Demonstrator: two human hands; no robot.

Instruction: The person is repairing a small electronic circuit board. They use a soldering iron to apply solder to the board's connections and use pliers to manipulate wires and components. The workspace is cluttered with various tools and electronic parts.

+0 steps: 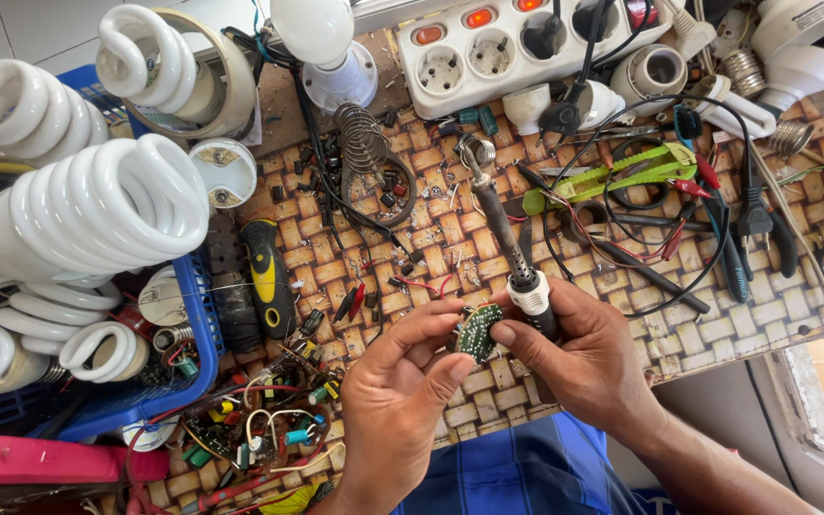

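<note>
My left hand (pixel 401 386) pinches a small green circuit board (pixel 477 330) between thumb and fingers, held on edge above the woven mat. My right hand (pixel 579 358) touches the board's right side with its thumb and also grips the white-collared handle of a soldering iron (pixel 505 234). The iron's dark shaft points up and away, and its tip ends near a metal lamp base (pixel 478 151).
White spiral lamp tubes (pixel 88 205) fill a blue basket (pixel 204 324) at left. A white power strip (pixel 517 48) lies at the top. A yellow-black screwdriver handle (pixel 269 277), a wire coil (pixel 362 138), a green tool (pixel 612 176), black leads and loose components litter the mat.
</note>
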